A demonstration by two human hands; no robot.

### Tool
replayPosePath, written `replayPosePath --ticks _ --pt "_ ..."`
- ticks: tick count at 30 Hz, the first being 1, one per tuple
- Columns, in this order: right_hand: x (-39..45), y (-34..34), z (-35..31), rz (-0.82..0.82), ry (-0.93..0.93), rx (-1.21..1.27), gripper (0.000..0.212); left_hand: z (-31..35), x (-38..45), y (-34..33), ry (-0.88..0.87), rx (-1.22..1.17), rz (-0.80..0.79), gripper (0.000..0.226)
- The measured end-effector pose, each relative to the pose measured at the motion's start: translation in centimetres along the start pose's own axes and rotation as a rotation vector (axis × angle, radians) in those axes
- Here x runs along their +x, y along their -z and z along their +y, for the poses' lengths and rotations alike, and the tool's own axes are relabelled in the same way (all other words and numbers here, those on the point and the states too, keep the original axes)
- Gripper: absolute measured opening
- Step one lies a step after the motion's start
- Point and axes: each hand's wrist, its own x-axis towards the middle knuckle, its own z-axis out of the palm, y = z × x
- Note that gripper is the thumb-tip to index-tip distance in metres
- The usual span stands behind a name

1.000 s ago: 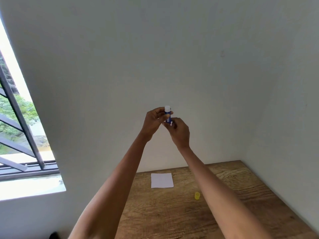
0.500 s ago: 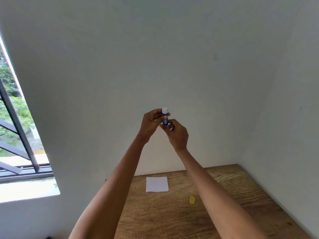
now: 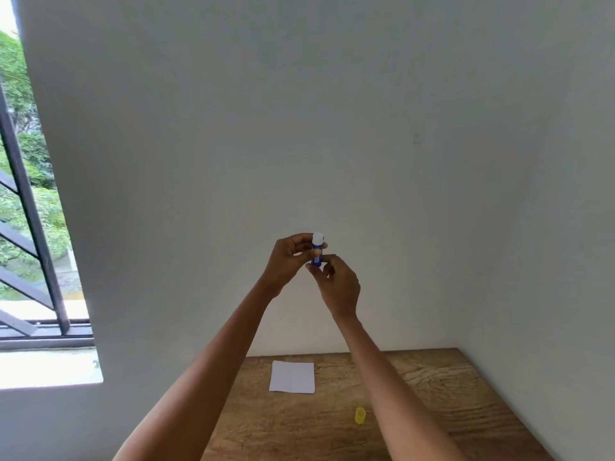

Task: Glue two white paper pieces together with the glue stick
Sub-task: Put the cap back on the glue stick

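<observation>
I hold a small blue glue stick (image 3: 317, 252) upright in front of the wall, its white glue tip showing at the top. My left hand (image 3: 290, 259) grips its upper body between thumb and fingers. My right hand (image 3: 339, 284) pinches its bottom end. Its yellow cap (image 3: 360, 415) lies on the wooden table (image 3: 432, 404), to the right of a square of white paper (image 3: 292, 376) that lies flat near the table's back edge. I can make out only one paper square.
The table stands in a corner, with white walls behind it and to its right. A barred window (image 3: 30, 227) with a white sill is at the left.
The view has shifted so the hands and table sit lower and more to the right in the frame. Both hands keep their hold on the glue stick.
</observation>
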Motion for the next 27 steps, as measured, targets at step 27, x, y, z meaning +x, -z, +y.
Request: replayPosePath --ticks 27 --pt "-1.2 -0.2 1.4 -0.141 -0.020 0.122 0.020 -1.4 -1.0 -0.6 0.057 -0.013 0.002 0.029"
